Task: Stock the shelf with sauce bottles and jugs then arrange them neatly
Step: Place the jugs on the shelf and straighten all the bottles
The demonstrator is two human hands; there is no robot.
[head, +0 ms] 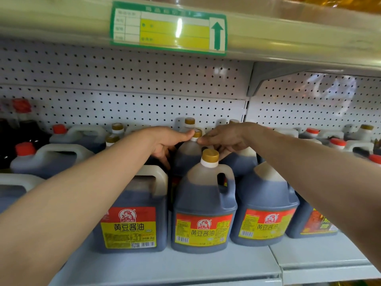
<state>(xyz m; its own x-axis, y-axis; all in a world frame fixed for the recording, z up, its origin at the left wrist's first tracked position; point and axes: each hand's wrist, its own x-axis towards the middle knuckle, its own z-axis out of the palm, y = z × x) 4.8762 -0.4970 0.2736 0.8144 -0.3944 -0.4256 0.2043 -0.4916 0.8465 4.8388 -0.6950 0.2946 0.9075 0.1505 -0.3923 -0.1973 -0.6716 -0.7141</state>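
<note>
Dark soy sauce jugs with red and yellow labels stand in rows on a pale shelf (pixel 165 265). Both of my hands reach over the front row to a gold-capped jug (pixel 188 155) in the second row. My left hand (pixel 168 143) clasps its left shoulder, thumb against the cap and fingers down the side. My right hand (pixel 224 139) grips it from the right, thumb at the neck and fingers curled on the shoulder. In front of it stands another gold-capped jug (pixel 204 203), flanked by a white-handled 2 kg jug (pixel 132 213) and a third jug (pixel 266 207).
Red-capped jugs (pixel 47 155) fill the left of the shelf, and more (pixel 338 143) stand at the right. The shelf above, with a green and yellow price tag (pixel 169 27), hangs low overhead. A white pegboard (pixel 123 100) forms the back wall. A bracket (pixel 259 79) divides two shelf bays.
</note>
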